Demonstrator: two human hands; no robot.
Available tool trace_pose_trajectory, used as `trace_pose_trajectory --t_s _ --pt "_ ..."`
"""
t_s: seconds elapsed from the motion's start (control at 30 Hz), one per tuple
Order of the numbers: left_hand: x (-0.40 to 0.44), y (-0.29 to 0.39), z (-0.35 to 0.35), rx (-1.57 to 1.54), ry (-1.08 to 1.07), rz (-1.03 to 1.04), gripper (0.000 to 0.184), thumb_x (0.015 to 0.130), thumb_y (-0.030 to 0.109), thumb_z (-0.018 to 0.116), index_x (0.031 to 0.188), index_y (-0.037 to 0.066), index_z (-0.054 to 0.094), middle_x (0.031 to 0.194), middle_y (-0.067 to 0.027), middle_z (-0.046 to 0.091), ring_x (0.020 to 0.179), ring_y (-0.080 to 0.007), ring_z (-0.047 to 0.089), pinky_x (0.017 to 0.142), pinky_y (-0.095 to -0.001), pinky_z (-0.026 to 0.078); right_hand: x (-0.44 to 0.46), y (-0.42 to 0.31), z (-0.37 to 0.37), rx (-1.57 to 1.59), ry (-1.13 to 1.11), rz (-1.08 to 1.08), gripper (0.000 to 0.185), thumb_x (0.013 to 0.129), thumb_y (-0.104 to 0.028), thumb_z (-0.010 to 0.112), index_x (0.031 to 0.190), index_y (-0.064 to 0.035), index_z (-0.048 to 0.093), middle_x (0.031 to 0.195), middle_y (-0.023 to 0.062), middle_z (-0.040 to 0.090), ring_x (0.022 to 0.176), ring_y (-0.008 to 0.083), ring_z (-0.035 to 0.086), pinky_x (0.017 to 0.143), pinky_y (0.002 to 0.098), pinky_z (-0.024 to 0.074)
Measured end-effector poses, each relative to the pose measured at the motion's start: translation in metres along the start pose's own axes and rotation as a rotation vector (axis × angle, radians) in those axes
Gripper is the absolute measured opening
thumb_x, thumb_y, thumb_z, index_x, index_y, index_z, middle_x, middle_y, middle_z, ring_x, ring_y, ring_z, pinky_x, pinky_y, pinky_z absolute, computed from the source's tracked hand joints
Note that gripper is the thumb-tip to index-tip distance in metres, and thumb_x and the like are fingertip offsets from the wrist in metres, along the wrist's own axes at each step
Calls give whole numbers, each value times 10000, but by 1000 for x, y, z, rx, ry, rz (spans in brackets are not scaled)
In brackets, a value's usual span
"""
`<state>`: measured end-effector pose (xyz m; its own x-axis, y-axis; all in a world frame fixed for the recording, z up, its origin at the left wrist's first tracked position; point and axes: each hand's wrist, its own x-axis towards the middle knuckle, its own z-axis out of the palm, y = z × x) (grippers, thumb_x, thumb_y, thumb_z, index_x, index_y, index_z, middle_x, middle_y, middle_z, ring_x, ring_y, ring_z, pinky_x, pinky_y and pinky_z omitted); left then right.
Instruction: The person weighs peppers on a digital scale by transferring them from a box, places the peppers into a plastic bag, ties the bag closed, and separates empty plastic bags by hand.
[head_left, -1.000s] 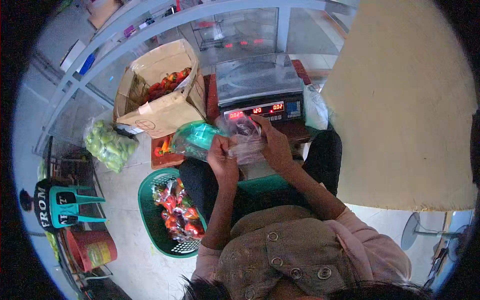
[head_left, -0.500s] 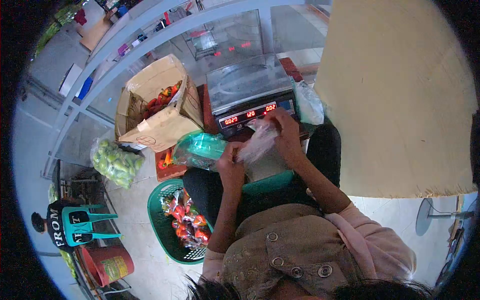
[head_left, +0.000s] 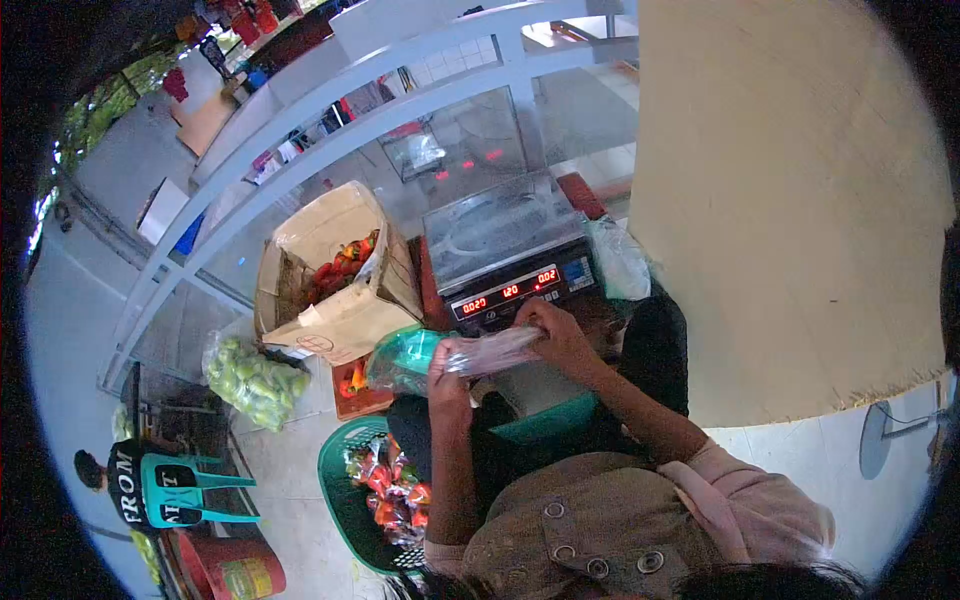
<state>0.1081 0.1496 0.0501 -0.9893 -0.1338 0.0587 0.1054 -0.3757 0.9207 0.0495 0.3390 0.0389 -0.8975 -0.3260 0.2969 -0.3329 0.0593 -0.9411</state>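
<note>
A clear plastic bag (head_left: 495, 353) is stretched between my two hands, in front of the digital scale (head_left: 497, 272). My left hand (head_left: 448, 372) is closed on its left end, beside a green plastic bag (head_left: 412, 352). Pinching the other end, my right hand (head_left: 553, 332) is just below the scale's lit display. The metal plate on the scale bears nothing, while red digits glow on its front panel.
To the left stands a cardboard box (head_left: 345, 335) with red peppers (head_left: 345, 262). Nearer me, a green basket (head_left: 335, 500) holds several bagged peppers (head_left: 395, 490). A bag of green vegetables (head_left: 250, 380) lies on the floor. A person (head_left: 125, 485) sits far left; a tan board (head_left: 790, 220) rises at right.
My hands have drawn the clear bag out lengthwise, from a crumpled bunch to a longer strip. The view has tilted, so the scale, box and basket appear lower and slightly to the right.
</note>
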Motion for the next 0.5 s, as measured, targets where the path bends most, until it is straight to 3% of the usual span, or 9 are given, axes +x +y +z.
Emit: trace_pose_trajectory --t_s 0.07,0.17,0.2,0.3,0.4,0.5 --pt "-6 -3 15 -29 -145 -9 156 824 78 509 977 47 514 916 -25 563 816 -90 510 713 -225 419 0 34 6 -8 160 -22 254 699 -28 588 937 -41 503 847 46 545 749 130 534 652 270 437" --pt "-26 14 46 237 -70 -201 129 813 93 520 937 57 507 899 -7 552 791 -82 497 699 -215 400 0 18 -6 24 356 -56 260 669 23 569 913 -35 500 845 63 553 755 157 555 670 285 452" --pt "-26 11 48 194 -122 -206 143 797 86 557 928 66 501 854 14 530 766 -83 487 694 -216 394 1 14 -13 -69 347 97 278 641 39 565 901 -36 503 856 74 553 783 165 560 684 302 460" --pt "-30 7 49 398 -123 -74 186 750 39 598 907 69 503 813 23 517 737 -92 485 683 -229 403 -1 22 -15 -96 391 13 278 642 47 561 902 -32 507 868 88 559 807 180 567 714 308 458" --pt "-20 -20 25 795 96 162 175 713 -18 590 819 71 484 759 13 492 708 -107 476 668 -241 409 -1 18 -13 -182 168 -76 289 647 48 569 918 -28 503 889 104 569 812 204 573 748 305 449" --pt "-9 -26 12 662 336 242 159 699 -57 528 740 64 433 708 6 447 674 -120 447 644 -240 398 1 -12 -1 -166 -71 -106 303 648 37 588 932 -31 506 914 112 579 816 229 581 774 308 445"
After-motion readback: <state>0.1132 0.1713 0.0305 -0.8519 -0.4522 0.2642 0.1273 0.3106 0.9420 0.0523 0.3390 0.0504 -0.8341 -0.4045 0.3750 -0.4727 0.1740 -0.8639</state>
